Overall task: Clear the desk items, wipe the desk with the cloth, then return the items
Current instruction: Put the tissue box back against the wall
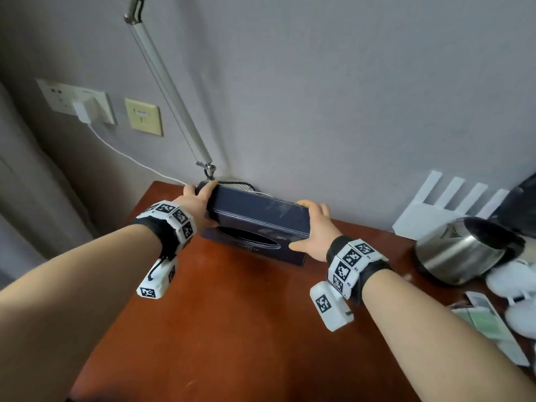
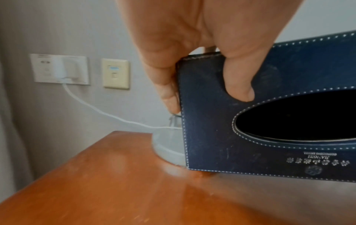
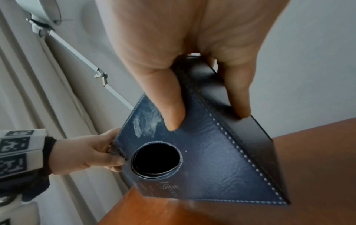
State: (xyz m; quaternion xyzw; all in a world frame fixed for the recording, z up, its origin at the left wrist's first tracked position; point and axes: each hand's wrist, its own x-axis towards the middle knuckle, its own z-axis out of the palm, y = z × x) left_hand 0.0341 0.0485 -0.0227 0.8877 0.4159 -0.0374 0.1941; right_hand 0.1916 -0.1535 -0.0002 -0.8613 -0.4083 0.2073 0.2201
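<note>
Well, the reddish-brown wooden desk [image 1: 232, 329] fills the room's corner, and everything sits relative to it. Toward its back edge, near the wall, a dark navy leather tissue box [image 1: 258, 219] is tipped up on one long edge, its opening face turned toward the person. It has white stitching along the seams, an oval opening edged in stitching, small silver lettering under that, and scuff marks on the leather. The left hand [image 1: 200, 198] grips its left end, thumb on the face and fingers round the end. The right hand [image 1: 311, 230] grips the right end likewise. A steel kettle [image 1: 464, 250] stands at the desk's right side.
</note>
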